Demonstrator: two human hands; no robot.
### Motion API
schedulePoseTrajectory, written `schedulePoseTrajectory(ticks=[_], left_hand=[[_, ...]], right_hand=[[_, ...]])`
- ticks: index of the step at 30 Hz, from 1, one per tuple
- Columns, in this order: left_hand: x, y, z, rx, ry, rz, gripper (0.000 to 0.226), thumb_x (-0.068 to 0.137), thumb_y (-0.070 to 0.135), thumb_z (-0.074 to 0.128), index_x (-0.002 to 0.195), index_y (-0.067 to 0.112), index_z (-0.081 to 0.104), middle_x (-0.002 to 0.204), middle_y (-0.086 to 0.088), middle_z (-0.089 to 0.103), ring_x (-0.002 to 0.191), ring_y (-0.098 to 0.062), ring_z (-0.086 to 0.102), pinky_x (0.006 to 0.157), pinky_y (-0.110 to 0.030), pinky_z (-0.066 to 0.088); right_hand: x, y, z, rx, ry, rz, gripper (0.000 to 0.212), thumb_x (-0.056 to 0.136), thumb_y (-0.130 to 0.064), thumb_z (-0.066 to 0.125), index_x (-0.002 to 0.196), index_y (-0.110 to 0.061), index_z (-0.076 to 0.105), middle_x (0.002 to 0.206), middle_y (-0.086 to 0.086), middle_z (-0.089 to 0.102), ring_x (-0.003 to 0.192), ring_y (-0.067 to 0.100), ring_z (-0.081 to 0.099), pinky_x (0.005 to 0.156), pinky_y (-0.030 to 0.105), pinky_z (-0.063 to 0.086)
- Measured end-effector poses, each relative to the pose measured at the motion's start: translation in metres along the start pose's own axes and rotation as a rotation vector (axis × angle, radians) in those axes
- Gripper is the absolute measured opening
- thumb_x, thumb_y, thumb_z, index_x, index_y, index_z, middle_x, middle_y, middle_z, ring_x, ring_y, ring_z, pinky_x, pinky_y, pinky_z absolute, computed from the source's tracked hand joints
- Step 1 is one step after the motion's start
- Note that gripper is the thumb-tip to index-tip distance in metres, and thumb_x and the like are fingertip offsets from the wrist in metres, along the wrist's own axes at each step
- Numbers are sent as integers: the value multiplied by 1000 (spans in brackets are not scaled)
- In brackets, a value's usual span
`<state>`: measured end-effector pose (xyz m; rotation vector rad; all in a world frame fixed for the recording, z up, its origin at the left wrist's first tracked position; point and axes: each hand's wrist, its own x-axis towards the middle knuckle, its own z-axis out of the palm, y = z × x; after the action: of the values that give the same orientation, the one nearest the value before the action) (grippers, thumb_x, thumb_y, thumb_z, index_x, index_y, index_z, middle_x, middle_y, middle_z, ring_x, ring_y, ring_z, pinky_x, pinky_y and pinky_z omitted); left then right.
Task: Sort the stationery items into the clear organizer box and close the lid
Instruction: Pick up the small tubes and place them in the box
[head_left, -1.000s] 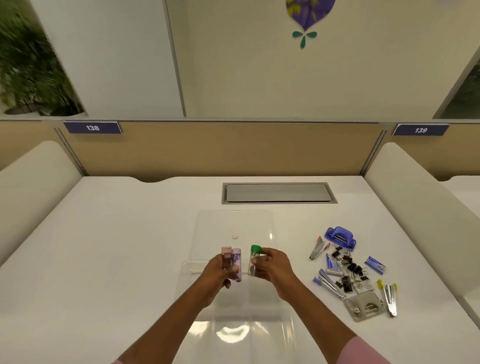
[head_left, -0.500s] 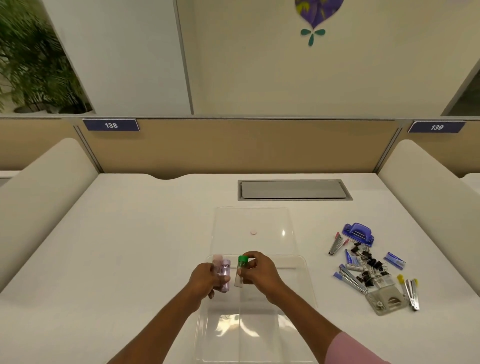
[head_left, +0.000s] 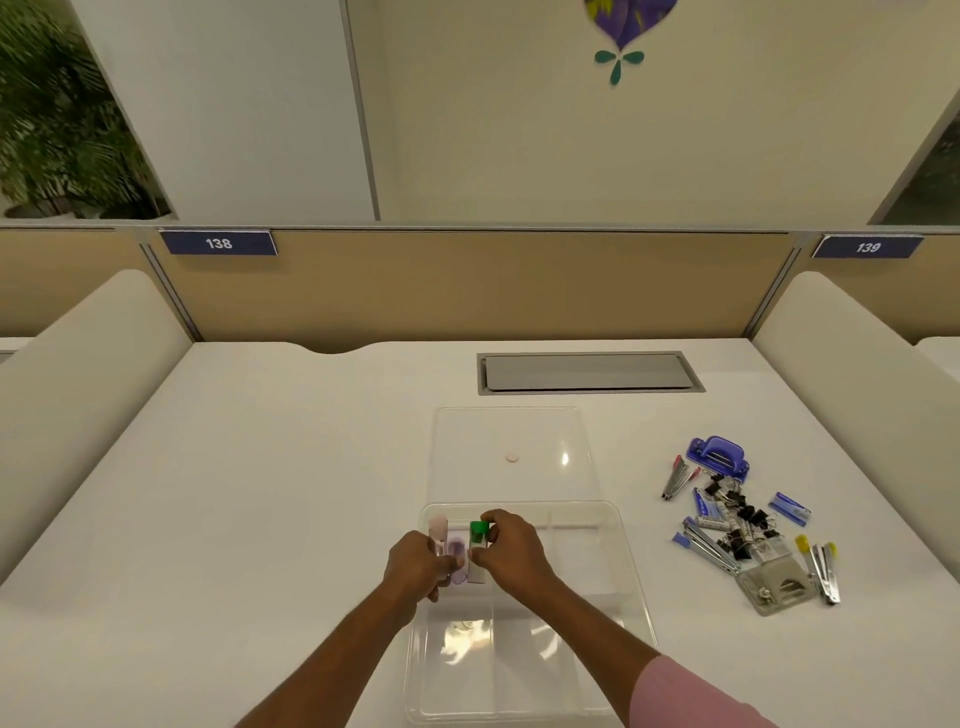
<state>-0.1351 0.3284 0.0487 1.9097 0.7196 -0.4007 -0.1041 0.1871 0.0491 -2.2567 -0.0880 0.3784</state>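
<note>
The clear organizer box (head_left: 618, 597) sits low in the centre of the frame, its lid (head_left: 511, 431) lying flat just above it. Over the box's upper left compartment, the left hand (head_left: 415, 569) pinches a pink-capped tube (head_left: 438, 532) and a purple one (head_left: 457, 556), while the right hand (head_left: 511, 553) pinches a green-capped tube (head_left: 478, 545) beside them. At the right, well apart, lies a heap of binder clips (head_left: 735, 512), staple removers, a purple punch (head_left: 719, 456) and a grey stapler (head_left: 779, 590).
</note>
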Motion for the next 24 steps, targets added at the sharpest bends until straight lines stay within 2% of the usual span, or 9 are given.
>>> schedulePoseTrajectory(ticks=[5,8,11,14,16,21,24], left_hand=[[2,-3,-2,-19,-16,-23,34,77,25,79,88,3,56,75,-14,63,50,-19,56,48,-25,50],[3,-4,-2,-13,-10,-35,38,77,28,79,97,3,58,81,-14,63,53,-19,56,47,-24,50],[3,-3,-1,19,-3,-12,32,78,27,77,90,0,65,72,-11,62,48,-18,53,45,-23,47],[0,0,2,78,22,-9,26,81,27,74,85,4,63,69,-7,60,44,-15,52,43,-21,44],[-2,3,4,116,42,-8,23,81,26,74,83,13,55,75,-6,60,46,-14,53,43,-21,43],[-7,5,9,284,91,53,18,82,21,69,87,12,53,78,-4,58,53,-17,55,45,-24,47],[-11,8,12,477,155,103,18,81,28,63,78,17,49,79,-2,58,67,-20,55,56,-25,44]], right_hand=[[0,3,6,4,11,9,50,80,-22,74,126,-12,56,115,6,64,100,18,61,90,27,50],[0,5,5,46,0,23,44,83,-19,72,124,-11,59,97,2,61,93,21,63,88,32,54],[0,7,2,61,-9,14,37,80,-17,72,115,-10,63,83,-2,60,82,23,66,81,41,57],[0,11,-2,105,-13,28,32,80,-14,73,110,-7,64,77,1,62,65,15,62,65,30,58],[-1,15,-4,147,-21,44,31,81,-10,72,110,-5,64,79,4,62,63,13,60,55,22,55],[-4,26,-7,202,-26,56,27,81,-8,70,108,-5,66,87,9,66,68,14,63,55,24,57],[-5,30,-9,226,-19,67,25,81,-10,70,106,-6,68,92,10,69,69,14,63,53,24,57]])
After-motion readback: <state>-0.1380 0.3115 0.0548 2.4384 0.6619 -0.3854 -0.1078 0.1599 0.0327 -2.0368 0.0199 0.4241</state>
